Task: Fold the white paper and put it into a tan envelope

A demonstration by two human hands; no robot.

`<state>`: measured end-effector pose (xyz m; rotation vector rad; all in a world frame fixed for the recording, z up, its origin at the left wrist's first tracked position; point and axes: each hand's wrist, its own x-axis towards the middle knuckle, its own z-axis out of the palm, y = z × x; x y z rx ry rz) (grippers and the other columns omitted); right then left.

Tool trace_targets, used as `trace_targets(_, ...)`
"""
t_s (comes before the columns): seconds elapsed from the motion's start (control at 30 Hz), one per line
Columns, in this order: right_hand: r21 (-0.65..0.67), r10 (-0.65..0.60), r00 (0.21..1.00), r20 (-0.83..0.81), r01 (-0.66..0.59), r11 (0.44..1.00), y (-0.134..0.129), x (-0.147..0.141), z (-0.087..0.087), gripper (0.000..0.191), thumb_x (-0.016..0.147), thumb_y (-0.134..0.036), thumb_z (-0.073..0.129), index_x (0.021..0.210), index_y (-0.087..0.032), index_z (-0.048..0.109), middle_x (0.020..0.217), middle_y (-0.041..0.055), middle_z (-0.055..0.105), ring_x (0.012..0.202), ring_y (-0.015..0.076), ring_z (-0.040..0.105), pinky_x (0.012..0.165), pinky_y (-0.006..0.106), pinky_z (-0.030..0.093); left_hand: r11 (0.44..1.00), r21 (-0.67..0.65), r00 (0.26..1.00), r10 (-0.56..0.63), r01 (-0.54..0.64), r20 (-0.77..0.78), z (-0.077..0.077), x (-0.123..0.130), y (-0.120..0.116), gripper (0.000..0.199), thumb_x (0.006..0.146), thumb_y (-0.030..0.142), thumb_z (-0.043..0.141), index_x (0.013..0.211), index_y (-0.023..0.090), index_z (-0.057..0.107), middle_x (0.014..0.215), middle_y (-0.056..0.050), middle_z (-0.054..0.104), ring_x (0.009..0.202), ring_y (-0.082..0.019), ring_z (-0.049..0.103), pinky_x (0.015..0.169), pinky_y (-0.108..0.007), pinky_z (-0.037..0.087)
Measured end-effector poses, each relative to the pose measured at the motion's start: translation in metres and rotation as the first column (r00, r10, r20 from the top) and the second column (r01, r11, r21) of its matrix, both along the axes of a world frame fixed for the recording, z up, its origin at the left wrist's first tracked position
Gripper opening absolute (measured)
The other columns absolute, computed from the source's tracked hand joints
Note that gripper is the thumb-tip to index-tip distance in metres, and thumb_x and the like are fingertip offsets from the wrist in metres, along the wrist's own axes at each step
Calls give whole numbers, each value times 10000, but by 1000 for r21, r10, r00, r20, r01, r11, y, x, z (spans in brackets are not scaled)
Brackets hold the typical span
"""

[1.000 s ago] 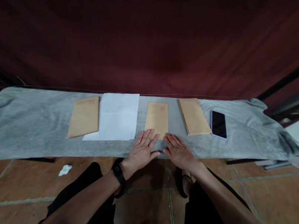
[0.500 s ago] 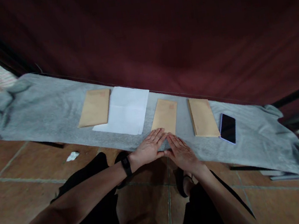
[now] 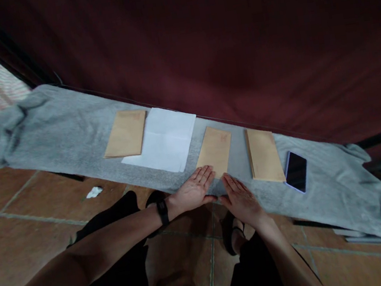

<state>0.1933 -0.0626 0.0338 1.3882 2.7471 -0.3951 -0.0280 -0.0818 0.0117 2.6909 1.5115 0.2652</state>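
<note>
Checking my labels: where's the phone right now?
In the head view, the phone lies on the grey cloth, right of the right hand and close beside the rightmost brown envelopes.

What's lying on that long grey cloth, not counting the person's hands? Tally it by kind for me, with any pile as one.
Brown envelope groups: 3 (left envelope stack, middle envelope, right envelope stack)
White paper group: 1
Smartphone: 1
Total: 5
How many envelopes or sheets each group holds can't be told.
</note>
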Motion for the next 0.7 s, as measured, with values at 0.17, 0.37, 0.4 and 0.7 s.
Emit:
trace_targets(0.17,38,19,997,-69,-16,999,6,-6,1,597,1035,-398,381,1545,-87,384,1599,183,384,1508,279,331,1236,502,281,1000,25,1000,2,-2,-13,-4,3,0,859,951,596,539,1538,19,294,1612,-283,262,1543,-331,190,1261,-488,179)
trace_targets(0.37,24,88,993,-80,-87,996,4,-14,-4,598,1048,-368,349,1578,-94,314,1647,136,294,1531,228,278,1244,439,291,999,41,1000,2,-1,-4,-9,4,-2,921,932,621,547,1539,-15,275,1619,-301,227,1544,-349,171,1263,-490,163)
trace_targets(0.4,20,84,994,-75,-82,996,3,-14,-5,607,1044,-374,361,1581,-98,307,1649,136,289,1534,231,271,1244,444,290,999,36,1000,4,-4,-1,-9,4,-2,918,936,619,539,1547,-8,260,1621,-296,227,1546,-341,167,1263,-491,164)
trace_targets(0.7,-76,77,992,-101,-85,993,10,-10,-3,618,1028,-392,399,1582,-129,318,1647,134,295,1537,232,264,1247,466,274,999,43,1000,-2,2,-18,-7,4,-1,897,945,611,527,1546,-1,265,1611,-300,249,1539,-350,196,1255,-506,186)
